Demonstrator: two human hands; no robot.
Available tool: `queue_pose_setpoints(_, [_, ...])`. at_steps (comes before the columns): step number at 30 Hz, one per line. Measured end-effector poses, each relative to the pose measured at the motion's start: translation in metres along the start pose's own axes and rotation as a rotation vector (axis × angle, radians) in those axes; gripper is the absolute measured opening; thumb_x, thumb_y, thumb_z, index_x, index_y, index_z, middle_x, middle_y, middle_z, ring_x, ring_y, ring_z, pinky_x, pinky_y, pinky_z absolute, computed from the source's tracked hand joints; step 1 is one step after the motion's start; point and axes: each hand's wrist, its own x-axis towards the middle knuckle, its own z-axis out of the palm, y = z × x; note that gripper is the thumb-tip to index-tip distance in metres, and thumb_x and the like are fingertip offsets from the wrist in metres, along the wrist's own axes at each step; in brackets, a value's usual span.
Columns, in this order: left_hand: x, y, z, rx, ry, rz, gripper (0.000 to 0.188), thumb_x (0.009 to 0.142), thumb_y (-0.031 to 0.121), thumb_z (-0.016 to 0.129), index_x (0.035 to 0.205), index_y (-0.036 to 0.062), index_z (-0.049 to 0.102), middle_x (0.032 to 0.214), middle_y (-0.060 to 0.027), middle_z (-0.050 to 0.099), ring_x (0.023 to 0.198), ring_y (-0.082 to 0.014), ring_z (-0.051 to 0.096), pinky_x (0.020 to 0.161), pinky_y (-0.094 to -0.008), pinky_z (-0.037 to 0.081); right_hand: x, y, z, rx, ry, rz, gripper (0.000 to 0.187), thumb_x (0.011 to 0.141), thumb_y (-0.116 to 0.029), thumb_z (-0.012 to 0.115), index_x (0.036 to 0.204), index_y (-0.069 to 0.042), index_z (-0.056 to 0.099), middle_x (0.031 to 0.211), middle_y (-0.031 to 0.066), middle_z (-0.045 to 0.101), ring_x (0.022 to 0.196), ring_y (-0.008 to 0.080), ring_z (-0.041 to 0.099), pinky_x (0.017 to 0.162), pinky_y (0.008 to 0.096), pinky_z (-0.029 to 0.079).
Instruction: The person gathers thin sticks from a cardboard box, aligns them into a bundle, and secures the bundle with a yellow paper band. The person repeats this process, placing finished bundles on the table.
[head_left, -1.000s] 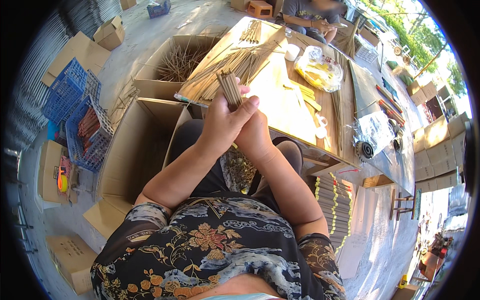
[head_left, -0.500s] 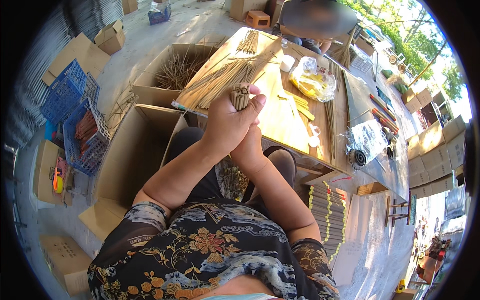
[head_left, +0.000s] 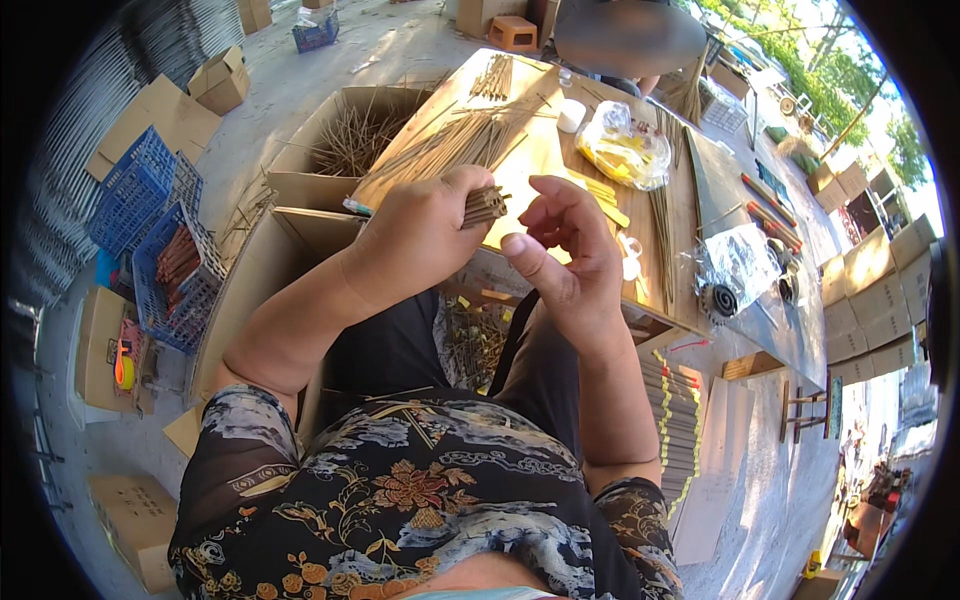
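Observation:
My left hand (head_left: 420, 228) is wrapped round a tight bundle of thin brown sticks (head_left: 485, 206), whose cut ends point right; the rest of it hides inside my fist. To its right, apart from the bundle, my right hand (head_left: 575, 255) is raised with fingers curved and spread, holding nothing. Beyond both hands, loose brown sticks (head_left: 455, 143) lie across the wooden table (head_left: 548, 150). Flat yellow strips (head_left: 608, 205) rest on the table behind my right hand. Farther back sits a clear plastic bag (head_left: 625, 145) with yellow pieces inside.
At left stand an open cardboard box (head_left: 310, 187) of sticks and blue crates (head_left: 140, 185). A white container (head_left: 571, 116) and a tape roll (head_left: 720, 299) are on the work surfaces. Wrapped bundles (head_left: 668, 420) lie low at right. Another person (head_left: 630, 40) sits across the table.
My hands, clasped together round the bundle before, have parted. The right hand let go and moved right, opening. The left hand tipped the bundle from upright to sideways.

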Motion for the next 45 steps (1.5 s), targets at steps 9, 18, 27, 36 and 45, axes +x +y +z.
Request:
queue_pose_setpoints(9, [-0.021,0.000,0.031,-0.314,-0.429,-0.142,0.020,0.074,0.015,0.060,0.090,0.0023,0.059,0.078,-0.0176,0.061,0.072,-0.0315,0.061,0.064,-0.0335,0.048,-0.015,0.017,0.008,-0.350,-0.060,-0.104,0.020,0.083,-0.024,0.058,0.082,-0.005,0.052,0.065,0.0109,0.058,0.056,0.0261,0.059,0.050,0.0319,0.046])
queue_pose_setpoints(18, [-0.027,0.010,0.018,-0.943,-0.845,-0.786,0.018,0.079,0.013,0.055,0.093,0.0023,0.050,0.065,-0.0026,0.049,0.049,-0.0069,0.044,0.046,-0.0217,0.039,-0.035,0.026,0.007,-0.202,-0.077,0.175,0.020,0.084,-0.022,0.055,0.077,-0.003,0.052,0.060,0.0146,0.056,0.056,0.0302,0.058,0.051,0.0337,0.045])
queue_pose_setpoints(27, [-0.046,-0.006,0.020,-1.374,-0.807,-0.907,0.032,0.092,0.035,0.039,0.097,0.0046,0.046,0.069,-0.0040,0.048,0.047,-0.0066,0.040,0.045,-0.0196,0.037,-0.038,0.036,0.013,0.047,-0.132,0.388,0.026,0.087,-0.025,0.052,0.076,-0.001,0.053,0.056,0.0117,0.054,0.052,0.0196,0.056,0.051,0.0294,0.044])
queue_pose_setpoints(36, [-0.054,-0.014,0.015,-1.345,-0.724,-0.915,0.032,0.093,0.036,0.038,0.096,0.0053,0.045,0.067,-0.0030,0.047,0.046,-0.0048,0.039,0.043,-0.0174,0.035,-0.036,0.034,0.002,0.520,-0.294,0.550,0.028,0.087,-0.026,0.055,0.099,-0.001,0.052,0.068,-0.0029,0.051,0.058,0.0037,0.046,0.051,0.0184,0.037])
queue_pose_setpoints(45, [-0.057,-0.017,0.023,-1.172,-0.703,-0.820,0.033,0.093,0.039,0.036,0.093,0.0062,0.042,0.068,-0.0035,0.047,0.046,-0.0040,0.039,0.043,-0.0169,0.036,-0.038,0.058,0.006,0.640,-0.339,0.557,0.029,0.077,-0.012,0.067,0.100,0.000,0.053,0.068,-0.0035,0.049,0.060,0.0022,0.041,0.053,0.0164,0.036])
